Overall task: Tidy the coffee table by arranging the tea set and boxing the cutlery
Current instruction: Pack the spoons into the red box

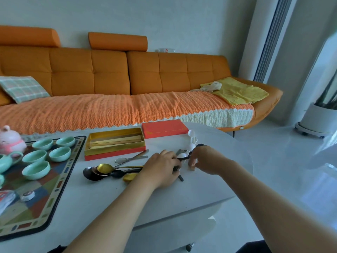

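Both bare forearms extend forward and converge. Left grip (pixel 162 169) lies palm down, fingers (pixel 170 157) curled round a dark handle (pixel 181 178). Right grip (pixel 207 161) arches just beside it, fingertips (pixel 191 163) bent downward (whether it holds anything cannot be told).

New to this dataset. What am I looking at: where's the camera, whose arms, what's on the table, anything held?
No robot here: a person works with bare hands, and the single picture comes from a wide-angle camera on their head, looking forward and down. Hence the two forearms entering from below. On the white coffee table lie an open gold-lined box, its red lid beside it, a heap of loose spoons, and a patterned mat with green tea cups and a teapot. The left hand grips a black utensil by its handle. The right hand curls over some white cutlery; whether it actually holds a piece is not clear. An orange sofa stands behind.
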